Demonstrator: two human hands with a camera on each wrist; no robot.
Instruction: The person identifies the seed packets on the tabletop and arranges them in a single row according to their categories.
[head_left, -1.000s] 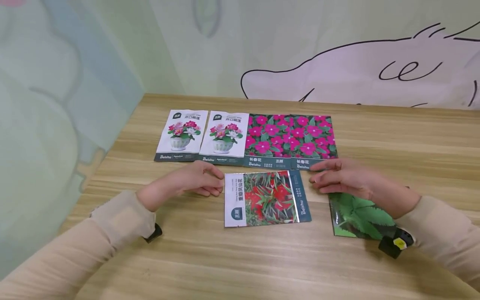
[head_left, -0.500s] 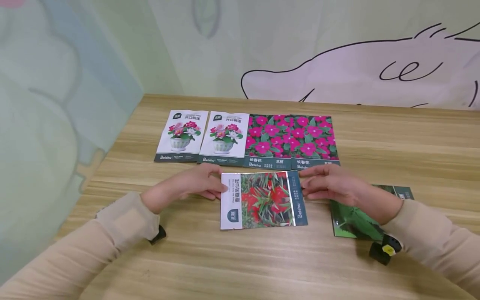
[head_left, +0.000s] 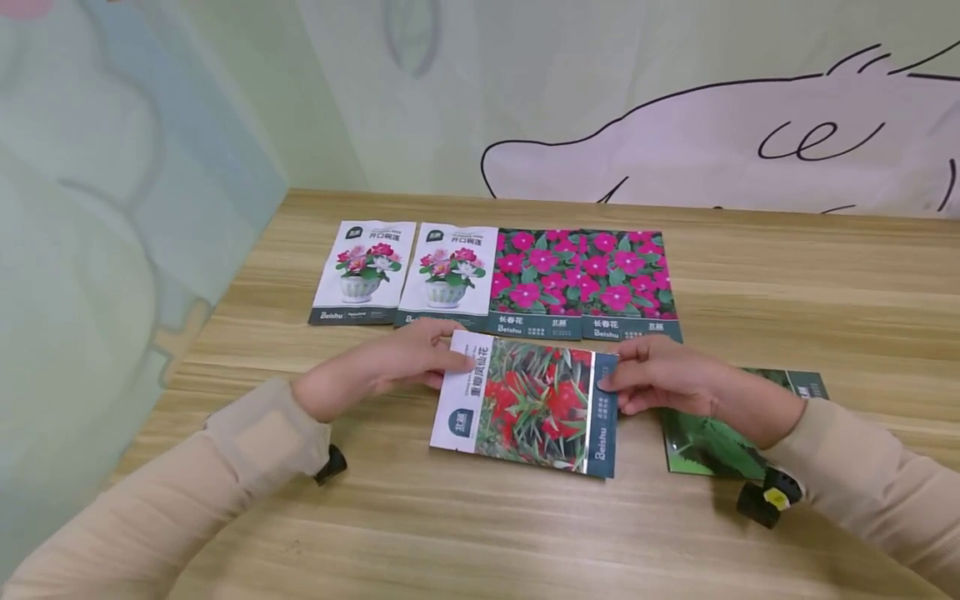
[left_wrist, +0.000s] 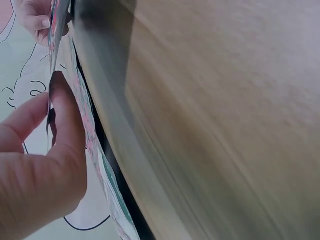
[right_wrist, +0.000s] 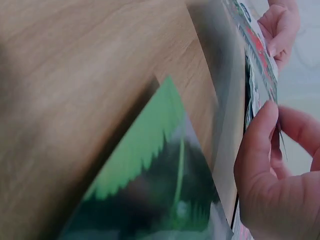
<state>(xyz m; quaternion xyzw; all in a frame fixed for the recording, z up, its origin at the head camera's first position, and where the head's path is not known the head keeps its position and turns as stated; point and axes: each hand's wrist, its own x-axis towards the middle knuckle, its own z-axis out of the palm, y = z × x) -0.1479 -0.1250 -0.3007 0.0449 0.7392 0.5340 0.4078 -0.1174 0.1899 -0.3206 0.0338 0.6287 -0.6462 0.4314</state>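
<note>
A seed packet with red flowers lies sideways between both hands, lifted off the table in the wrist views. My left hand pinches its white end, thumb on the front and fingers behind. At the dark green end, my right hand pinches it the same way. In the left wrist view the left hand has the packet's thin edge between thumb and finger. The right wrist view shows the right hand pinching the other end. Under the right forearm lies a green-leaf packet, partly hidden.
Behind the hands a row of packets lies on the wooden table: two white ones with potted flowers, a left one and a right one, then two with pink flowers, one beside the other. A painted wall stands behind.
Both hands have closed in on the red-flower packet from its two ends and now grip it. The packet has come up off the table and turned slightly clockwise.
</note>
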